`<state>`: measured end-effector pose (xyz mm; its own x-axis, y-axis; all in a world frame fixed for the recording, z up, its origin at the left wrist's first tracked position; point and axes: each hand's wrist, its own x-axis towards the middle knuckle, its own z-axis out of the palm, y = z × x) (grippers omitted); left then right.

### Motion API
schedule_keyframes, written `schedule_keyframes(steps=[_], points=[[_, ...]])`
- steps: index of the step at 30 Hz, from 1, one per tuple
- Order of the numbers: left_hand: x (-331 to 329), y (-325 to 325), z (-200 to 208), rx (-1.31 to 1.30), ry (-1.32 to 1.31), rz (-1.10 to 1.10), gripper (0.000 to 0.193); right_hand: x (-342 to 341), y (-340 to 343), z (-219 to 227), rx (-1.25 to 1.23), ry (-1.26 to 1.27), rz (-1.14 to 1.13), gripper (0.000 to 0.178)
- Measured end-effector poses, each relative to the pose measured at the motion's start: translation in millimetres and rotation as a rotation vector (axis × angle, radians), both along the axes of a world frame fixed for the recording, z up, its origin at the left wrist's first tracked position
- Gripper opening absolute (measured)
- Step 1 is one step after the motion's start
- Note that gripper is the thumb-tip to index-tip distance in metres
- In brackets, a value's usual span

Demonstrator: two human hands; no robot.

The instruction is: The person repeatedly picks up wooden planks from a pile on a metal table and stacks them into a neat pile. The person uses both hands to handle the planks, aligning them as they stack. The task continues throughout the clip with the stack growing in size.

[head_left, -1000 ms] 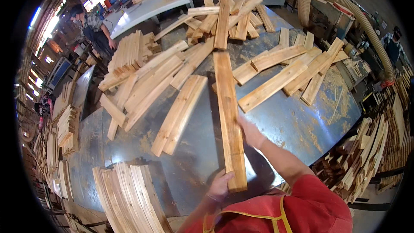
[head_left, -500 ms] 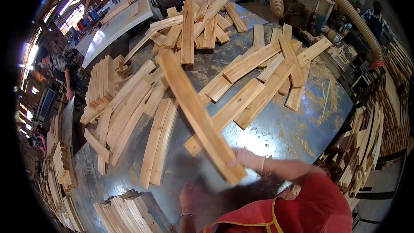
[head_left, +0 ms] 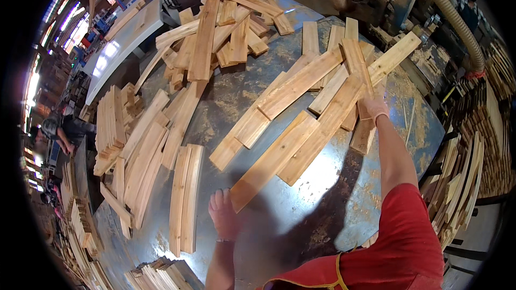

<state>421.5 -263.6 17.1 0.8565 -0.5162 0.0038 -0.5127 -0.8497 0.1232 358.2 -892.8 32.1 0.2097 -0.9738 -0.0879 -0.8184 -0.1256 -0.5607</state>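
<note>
My right hand (head_left: 373,108) reaches out over the boards at the right of the metal table. Its fingers close on the near end of a short wooden board (head_left: 356,64), which lies slanted across other boards. Beneath that hand the end of another board (head_left: 363,137) sticks out. My left hand (head_left: 224,216) is low at the middle of the table, its fingers curled and bunched with nothing seen in them. It is right beside the near end of a long wooden board (head_left: 277,160); whether they touch I cannot tell.
Heaped boards (head_left: 204,37) lie at the far left, with neater stacks (head_left: 110,123) nearer on the left. Two boards (head_left: 186,198) lie side by side left of my left hand. Sawdust dots the metal table (head_left: 322,204). A ribbed hose (head_left: 446,5) hangs by machinery; another person (head_left: 64,131) bends at left.
The long board is out of my right hand, and a board now lies across the top of the far heap. My right hand has moved right and away; my left hand has come up slightly.
</note>
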Motion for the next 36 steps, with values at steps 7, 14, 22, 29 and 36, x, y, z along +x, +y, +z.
schedule_keyframes(steps=[7,14,22,29,36], points=[[3.1,-22.7,9.4,0.056,0.359,0.122,0.102,-12.5,72.5,29.1,0.079,-0.289,0.195,0.052],[-93.3,53.6,20.5,-1.002,1.636,0.547,0.063,-91.5,188.0,13.1,-0.229,-0.229,0.438,0.058],[-224.0,152.4,10.4,-1.184,1.246,0.667,0.039,-97.5,363.6,19.9,-0.146,-0.338,0.862,0.058],[-338.3,273.8,47.1,-0.467,0.444,0.647,0.042,-136.4,513.2,34.6,0.450,-0.278,1.103,0.057],[-380.1,353.8,92.8,0.008,-0.467,0.480,0.046,-186.1,678.3,47.8,0.070,-0.247,2.252,0.060]])
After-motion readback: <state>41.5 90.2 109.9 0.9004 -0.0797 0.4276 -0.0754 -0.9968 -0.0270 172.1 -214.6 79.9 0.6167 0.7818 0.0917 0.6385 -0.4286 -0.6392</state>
